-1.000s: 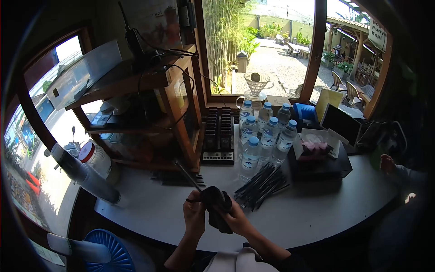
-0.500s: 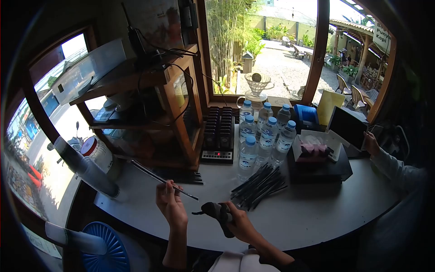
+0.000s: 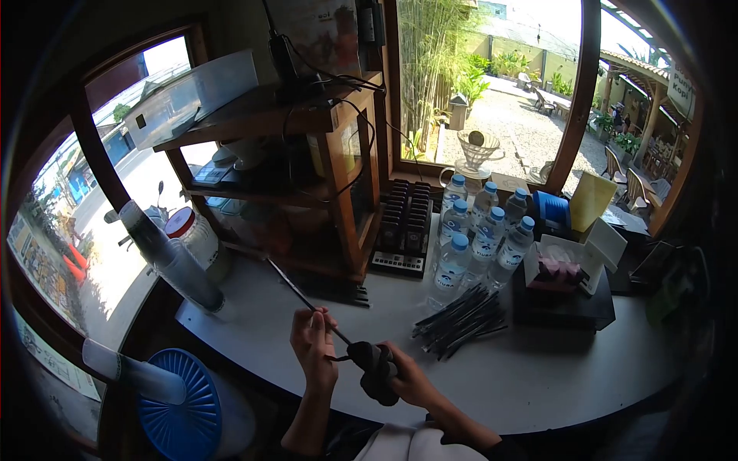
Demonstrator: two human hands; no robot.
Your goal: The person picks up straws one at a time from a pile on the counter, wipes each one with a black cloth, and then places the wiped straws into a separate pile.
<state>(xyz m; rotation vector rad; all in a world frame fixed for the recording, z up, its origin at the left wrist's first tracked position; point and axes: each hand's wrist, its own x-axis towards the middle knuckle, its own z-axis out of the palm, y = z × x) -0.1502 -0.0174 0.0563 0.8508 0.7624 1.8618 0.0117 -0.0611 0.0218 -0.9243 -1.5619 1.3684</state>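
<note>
My left hand is closed round a long thin dark stick, which slants from upper left down to a dark cloth. The stick's lower end meets the cloth. In my right hand is the bunched dark cloth, its fingers wrapped round the right side. Both hands are above the near edge of the white table. A loose pile of black wrapped sticks lies just beyond my right hand.
Several water bottles stand behind the pile. A black box is at the right, a wooden shelf at the back left. Stacked plastic cups lean at the left, above a blue lid.
The stick's lower end has come down to the cloth, and my hands are closer together. The view has shifted left. The other person's hand and the tablet it held are out of sight.
</note>
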